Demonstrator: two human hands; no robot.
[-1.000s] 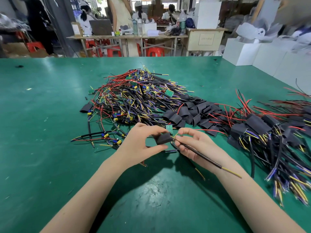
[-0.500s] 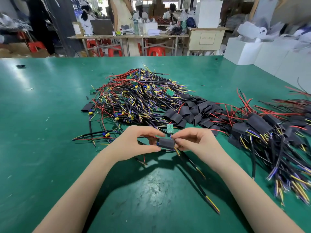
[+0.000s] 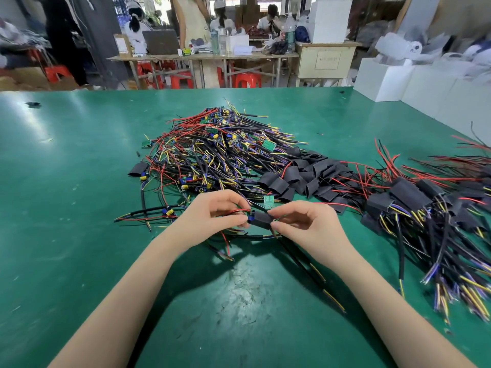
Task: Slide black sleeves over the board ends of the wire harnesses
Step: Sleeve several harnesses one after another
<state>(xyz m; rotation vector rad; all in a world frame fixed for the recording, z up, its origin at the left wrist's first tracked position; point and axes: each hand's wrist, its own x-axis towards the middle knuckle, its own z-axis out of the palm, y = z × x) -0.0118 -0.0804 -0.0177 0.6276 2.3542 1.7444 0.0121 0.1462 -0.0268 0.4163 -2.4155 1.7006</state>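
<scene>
A black sleeve sits between my two hands just above the green table. My left hand pinches its left end together with the harness's red wires. My right hand pinches its right end, where the black cable trails toward me. The board inside the sleeve is hidden. A pile of bare wire harnesses with small green boards lies behind my hands. Loose black sleeves are heaped to its right. Sleeved harnesses lie at the far right.
The green table stretches wide on the left and in front of me. White boxes stand at the back right edge. People sit at wooden tables beyond the far edge.
The sleeve has slid along the harness and now lies level between both hands. My right hand moved from the cable up to the sleeve's right end, and the cable dropped to the table.
</scene>
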